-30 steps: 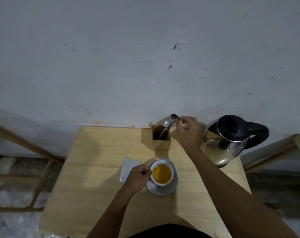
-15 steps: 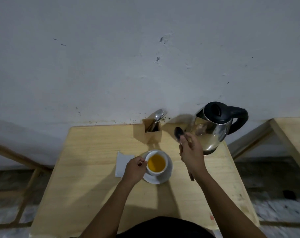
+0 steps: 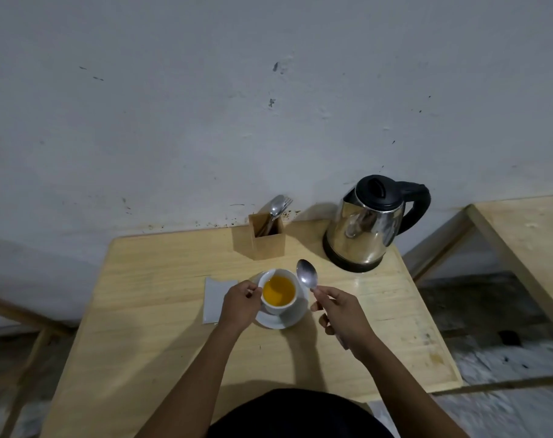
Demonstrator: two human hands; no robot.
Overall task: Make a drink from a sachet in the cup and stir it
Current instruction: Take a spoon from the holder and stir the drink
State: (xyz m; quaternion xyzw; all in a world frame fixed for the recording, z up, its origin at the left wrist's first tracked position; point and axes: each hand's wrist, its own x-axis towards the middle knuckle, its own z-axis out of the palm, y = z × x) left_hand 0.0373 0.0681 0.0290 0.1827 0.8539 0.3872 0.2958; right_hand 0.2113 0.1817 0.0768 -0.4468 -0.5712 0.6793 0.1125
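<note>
A white cup (image 3: 281,306) filled with orange liquid stands on a white saucer (image 3: 292,318) near the middle of the wooden table (image 3: 161,327). My left hand (image 3: 240,306) pinches the cup's handle on its left side. My right hand (image 3: 340,314) holds a metal spoon (image 3: 306,275) by its handle, bowl pointing up, just right of the cup and above the saucer's edge. A white sachet or paper (image 3: 214,300) lies flat left of the cup, partly under my left hand.
A wooden cutlery holder (image 3: 267,240) with a spoon and fork stands at the table's back edge by the wall. A steel kettle (image 3: 368,224) with black lid and handle sits at the back right. A second wooden table (image 3: 528,238) is at the right.
My right hand lifted a spoon out of the cutlery holder and brought it down and toward me, beside the cup. My left hand stayed on the cup's handle.
</note>
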